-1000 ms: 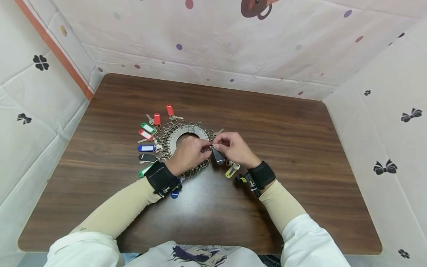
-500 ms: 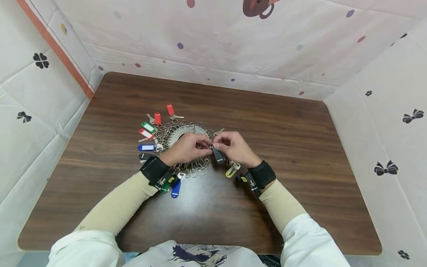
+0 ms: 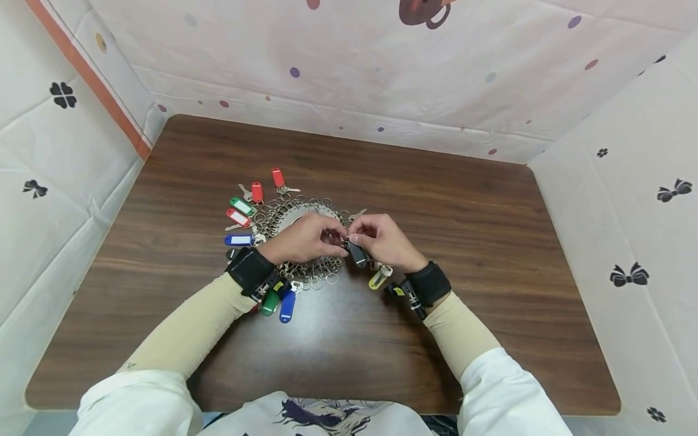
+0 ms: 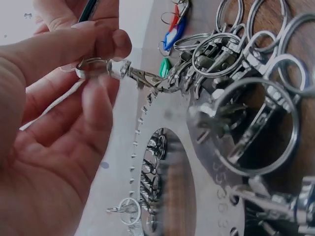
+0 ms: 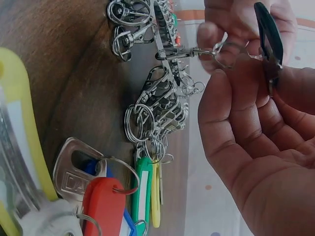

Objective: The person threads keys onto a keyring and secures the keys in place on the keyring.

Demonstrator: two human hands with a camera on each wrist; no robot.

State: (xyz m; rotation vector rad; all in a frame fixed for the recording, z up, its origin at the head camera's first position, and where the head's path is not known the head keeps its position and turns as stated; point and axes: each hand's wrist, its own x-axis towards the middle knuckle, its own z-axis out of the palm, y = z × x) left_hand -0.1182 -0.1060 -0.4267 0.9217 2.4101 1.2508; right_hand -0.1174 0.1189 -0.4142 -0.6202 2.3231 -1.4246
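Over the round metal plate (image 3: pixel 288 219), hung all around with snap hooks and split rings, my two hands meet at its right side. My right hand (image 3: pixel 384 241) pinches a black key tag (image 5: pixel 269 42) between thumb and fingers; in the head view the tag hangs below the fingertips. Opposite it, the thumb and fingers of my left hand (image 3: pixel 311 239) curl round a small split ring (image 4: pixel 86 68) on the end of a snap hook (image 4: pixel 118 70). That hook runs taut from the plate. The key on the black tag is hidden in the right hand.
Red tags (image 3: pixel 257 192), a blue tag (image 3: pixel 239 240) and a green tag (image 3: pixel 242 207) with keys fan out left of the plate. Another blue tag (image 3: pixel 287 307) lies in front. A yellow tag (image 3: pixel 380 277) lies below the right hand on the brown table (image 3: pixel 491 272).
My left hand has turned and drawn back slightly to the left, its thumb now further from the index finger. The right hand and black key tag stay nearly still.
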